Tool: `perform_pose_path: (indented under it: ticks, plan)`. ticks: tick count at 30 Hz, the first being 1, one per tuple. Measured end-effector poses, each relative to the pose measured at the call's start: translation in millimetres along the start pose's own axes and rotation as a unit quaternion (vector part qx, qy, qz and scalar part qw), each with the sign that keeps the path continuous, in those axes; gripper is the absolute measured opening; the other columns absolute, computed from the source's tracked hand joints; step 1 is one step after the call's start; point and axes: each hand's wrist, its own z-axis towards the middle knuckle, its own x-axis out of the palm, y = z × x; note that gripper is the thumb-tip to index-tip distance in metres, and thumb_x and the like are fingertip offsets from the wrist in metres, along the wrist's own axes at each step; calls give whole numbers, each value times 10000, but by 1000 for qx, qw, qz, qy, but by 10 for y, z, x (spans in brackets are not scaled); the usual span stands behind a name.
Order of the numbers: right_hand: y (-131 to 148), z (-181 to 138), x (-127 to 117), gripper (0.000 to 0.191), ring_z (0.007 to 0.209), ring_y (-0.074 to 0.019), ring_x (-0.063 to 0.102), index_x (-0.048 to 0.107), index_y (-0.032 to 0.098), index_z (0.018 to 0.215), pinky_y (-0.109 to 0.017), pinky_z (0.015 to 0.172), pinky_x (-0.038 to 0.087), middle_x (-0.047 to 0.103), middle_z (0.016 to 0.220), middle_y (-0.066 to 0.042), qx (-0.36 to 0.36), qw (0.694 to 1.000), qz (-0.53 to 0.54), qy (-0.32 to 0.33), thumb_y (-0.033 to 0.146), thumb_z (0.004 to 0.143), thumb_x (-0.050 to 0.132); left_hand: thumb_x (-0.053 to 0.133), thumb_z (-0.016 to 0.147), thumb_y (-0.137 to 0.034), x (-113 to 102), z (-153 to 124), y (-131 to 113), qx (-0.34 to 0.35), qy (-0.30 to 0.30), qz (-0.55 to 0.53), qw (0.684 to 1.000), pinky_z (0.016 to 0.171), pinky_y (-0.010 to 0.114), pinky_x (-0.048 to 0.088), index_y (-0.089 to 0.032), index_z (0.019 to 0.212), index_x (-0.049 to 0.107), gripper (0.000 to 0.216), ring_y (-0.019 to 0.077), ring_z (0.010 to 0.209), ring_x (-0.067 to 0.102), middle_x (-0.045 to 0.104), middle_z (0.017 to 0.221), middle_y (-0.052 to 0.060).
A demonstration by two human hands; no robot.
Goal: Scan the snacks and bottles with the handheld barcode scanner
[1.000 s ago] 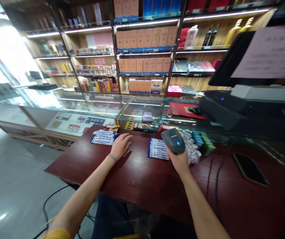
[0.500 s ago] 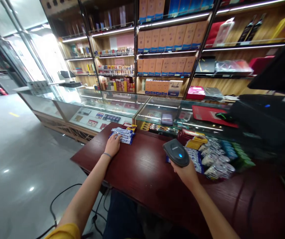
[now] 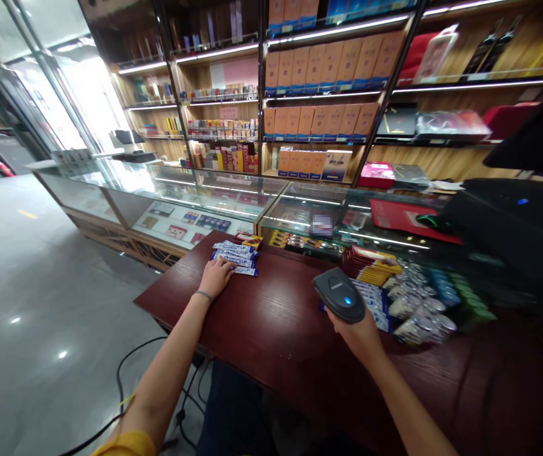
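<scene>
My left hand (image 3: pixel 218 277) is at the left of the dark red wooden counter, palm down, its fingers closed on the left end of a slim blue-and-white packet (image 3: pixel 246 271). Just beyond it lie several similar packets (image 3: pixel 234 252), overlapping in a short row. Red-and-yellow packs (image 3: pixel 249 239) sit behind these. On the right, my right hand (image 3: pixel 359 332) grips a black barcode scanner (image 3: pixel 340 296) from below; a blue light glows on its top. More blue-and-white packets (image 3: pixel 374 303) lie behind the scanner, partly covered by it.
Red-and-yellow packs (image 3: pixel 373 265), clear-wrapped goods (image 3: pixel 418 304), blue packs (image 3: pixel 438 286) and green packs (image 3: pixel 468 296) are grouped at the right. A glass display case (image 3: pixel 205 190) borders the counter (image 3: pixel 271 323). A dark monitor (image 3: pixel 532 133) overhangs the right side. Black cables (image 3: pixel 119 373) hang at the lower left.
My left hand has shifted slightly toward me and right, and the nearest packet shows a little apart from the row. The scanner stays about where it was in my right hand.
</scene>
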Motion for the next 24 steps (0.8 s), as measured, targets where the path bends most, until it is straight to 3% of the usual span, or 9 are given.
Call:
perform_pose_path:
  ticks: [7,9,11,13,16,18,20,24]
  plan:
    - [41,7,-39,298,666,-256,687,609,259,910,-342,559,529,688,662,-14,-19,1000,11,-7,421,724,777,529,1019,-333,-160,11,-281,38,-37,-27,998,939,360,494,-265,1050,746,229,237,989,671,734,1010,84]
    - [63,7,-53,309,725,-266,706,620,258,962,-353,596,548,726,745,-32,-28,999,10,-10,410,733,760,522,1020,-348,-191,52,-421,13,-73,-107,991,920,343,512,-262,1067,738,237,232,994,691,748,1041,80]
    - [93,4,-70,358,794,-270,725,623,254,1059,-363,661,561,757,855,-47,-40,999,4,-9,388,746,735,514,1021,-395,-198,126,-594,-45,-98,-239,965,873,328,542,-243,1070,724,264,226,971,711,755,1034,77]
    - [126,0,-92,415,837,-268,737,613,256,1143,-366,720,558,768,924,-48,-47,999,-13,1,366,756,713,526,1007,-468,-179,217,-795,-122,-69,-411,901,763,311,576,-203,1040,705,322,218,872,733,753,957,76]
    - [168,1,-142,423,849,-273,748,603,273,1171,-359,733,546,771,919,-36,-44,997,-56,27,350,765,696,617,950,-528,-115,318,-1110,-208,41,-638,740,593,274,577,-162,1024,671,377,198,742,737,737,915,80]
    - [181,11,-182,413,878,-291,754,591,287,1165,-357,726,542,769,897,-27,-37,994,-89,50,353,770,694,674,925,-494,-66,327,-1295,-230,90,-720,649,578,270,588,-158,1054,654,361,191,751,738,735,965,92]
    - [179,24,-218,428,916,-307,755,568,295,1177,-355,726,538,770,903,-24,-29,989,-120,86,348,772,697,691,925,-450,-29,294,-1432,-239,118,-754,600,606,284,612,-167,1090,644,332,188,778,737,729,996,95]
    - [119,32,-233,456,848,-290,759,539,292,1205,-329,697,515,770,910,-14,-34,975,-164,143,315,777,694,678,945,-408,-11,192,-1537,-227,173,-766,576,663,317,641,-187,1168,648,315,192,827,732,719,1040,94]
